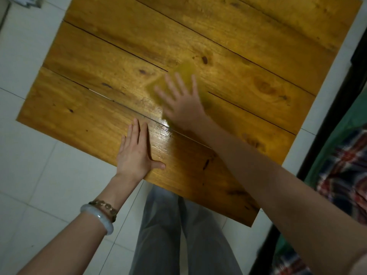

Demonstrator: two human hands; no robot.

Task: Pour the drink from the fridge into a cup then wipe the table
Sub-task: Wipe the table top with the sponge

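Note:
A wooden plank table [248,46] fills the upper part of the head view. My right hand [180,102] lies on a yellow cloth [185,71] near the table's middle, fingers spread and straight, pressing it flat; both are motion-blurred. My left hand [137,153] rests flat on the table's near edge with straight fingers and holds nothing. A wet sheen shows on the wood between the two hands. No cup or drink is in view.
White floor tiles [25,159] surround the table on the left and near side. My legs in grey trousers [178,235] stand at the table's near corner. At the right, a dark frame [325,135] with green and plaid fabric [345,165] borders the table.

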